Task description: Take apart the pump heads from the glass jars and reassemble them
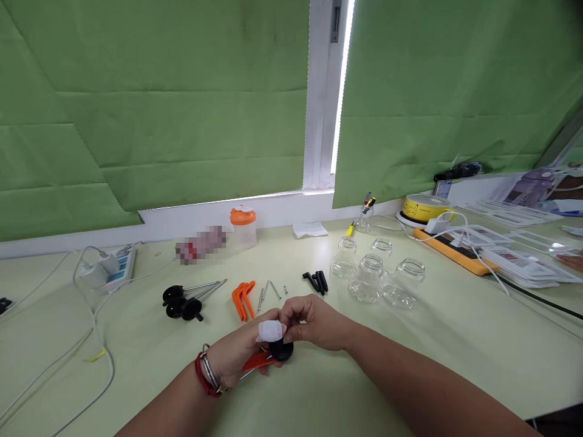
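Pale green desk [410,364] under a window with green blinds [159,91] drawn, white frame [319,91] between them, daylight through the narrow gap, white sill [273,209] along the wall

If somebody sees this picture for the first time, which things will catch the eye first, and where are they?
First the two hands at bottom centre: the left hand, one finger wrapped in white tape, and the right hand meet on a small black round part with an orange piece. Behind them on the table lie more orange pieces; clear glass jars cluster to the right. Green blinds fill the background.
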`<state>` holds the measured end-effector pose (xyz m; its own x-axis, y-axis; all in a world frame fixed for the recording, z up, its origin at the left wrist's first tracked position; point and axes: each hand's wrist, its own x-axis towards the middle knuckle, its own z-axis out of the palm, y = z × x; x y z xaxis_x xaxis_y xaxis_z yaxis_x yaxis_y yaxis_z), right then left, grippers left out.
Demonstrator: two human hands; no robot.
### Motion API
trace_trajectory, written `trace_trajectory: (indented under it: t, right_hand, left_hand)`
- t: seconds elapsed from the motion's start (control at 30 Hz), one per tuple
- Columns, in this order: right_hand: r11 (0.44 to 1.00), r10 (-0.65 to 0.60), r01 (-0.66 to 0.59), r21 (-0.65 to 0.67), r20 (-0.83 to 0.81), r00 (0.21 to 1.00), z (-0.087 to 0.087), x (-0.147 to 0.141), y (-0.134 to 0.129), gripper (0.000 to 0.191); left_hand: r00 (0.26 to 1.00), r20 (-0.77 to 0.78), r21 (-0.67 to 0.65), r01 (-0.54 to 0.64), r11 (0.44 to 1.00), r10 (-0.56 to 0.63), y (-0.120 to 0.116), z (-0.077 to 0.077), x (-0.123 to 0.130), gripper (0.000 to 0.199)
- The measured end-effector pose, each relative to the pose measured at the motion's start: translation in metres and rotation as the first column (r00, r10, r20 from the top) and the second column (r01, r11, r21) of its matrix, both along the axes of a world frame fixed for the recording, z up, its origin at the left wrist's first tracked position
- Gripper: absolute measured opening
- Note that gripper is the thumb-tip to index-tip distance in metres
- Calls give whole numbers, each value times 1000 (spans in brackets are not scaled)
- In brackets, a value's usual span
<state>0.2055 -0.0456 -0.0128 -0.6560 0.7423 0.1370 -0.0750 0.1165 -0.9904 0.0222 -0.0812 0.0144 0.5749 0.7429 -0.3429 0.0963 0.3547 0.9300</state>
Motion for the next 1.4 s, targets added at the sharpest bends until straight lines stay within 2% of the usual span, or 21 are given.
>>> trace_trajectory:
  t: [0.17, 0.37, 0.53, 0.67, 0.8, 1.4]
  right_hand:
    - [1000, 1, -1, -19, 10, 1000, -1, 0, 0, 19]
    - [996, -9, 6, 88, 32, 999, 0, -1, 1, 17]
    - [1000, -16, 15, 16, 58, 998, 0, 0, 1, 21]
    - [997, -10, 5, 74, 61, 998, 0, 0, 0, 21]
    - [1000, -11, 10, 29, 39, 999, -1, -2, 0, 24]
    - [998, -1, -1, 60, 42, 999, -5, -2, 1, 23]
  left_hand:
    - [1000, -2, -10, -3, 1000, 3, -1, 1, 0, 32]
    - [1000, -16, -7, 3, 1000, -3, 0, 1, -1, 33]
    - [1000, -12, -15, -8, 1000, 8, 0, -1, -1, 31]
    - [1000, -3, -10, 4, 1000, -4, 1, -2, -2, 33]
    - [1000, 17, -15, 5, 1000, -5, 1, -3, -2, 31]
    - [1000, 11, -28, 0, 1000, 1, 1, -1, -2, 31]
